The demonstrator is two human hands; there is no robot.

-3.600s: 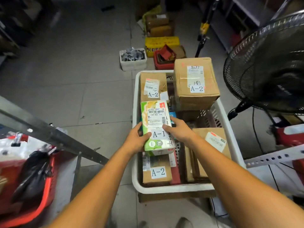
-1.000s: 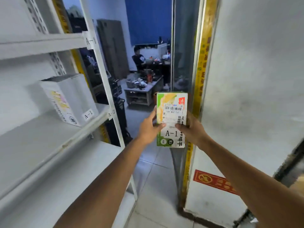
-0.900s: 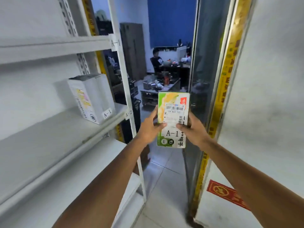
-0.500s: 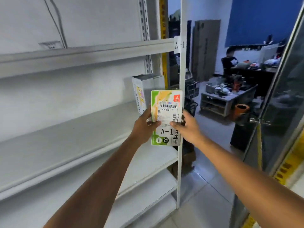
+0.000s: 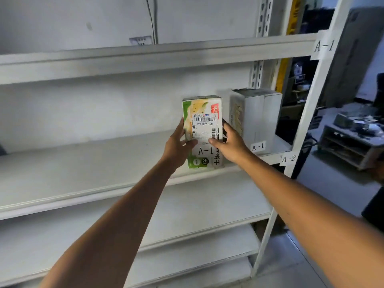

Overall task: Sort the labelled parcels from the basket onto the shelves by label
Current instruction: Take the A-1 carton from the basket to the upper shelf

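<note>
Your left hand (image 5: 176, 145) and right hand (image 5: 230, 144) grip the green A-1 parcel (image 5: 202, 132) upright at the front edge of the shelf (image 5: 83, 169), beside a white box (image 5: 259, 119).

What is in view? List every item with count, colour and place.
green-and-white parcel: one, labelled A-1, upright at the front edge of the middle shelf
white box: one, tagged A-1, on that shelf, right of the parcel
shelving rack: one, white, left and centre
shelf tags: two, white, A-1 above A-2, on the rack's right upright
cable: one, dark, wall above the top shelf
low table: one, grey, cluttered, far right background
left hand: one, grips the parcel's left edge
right hand: one, grips its right edge
</note>
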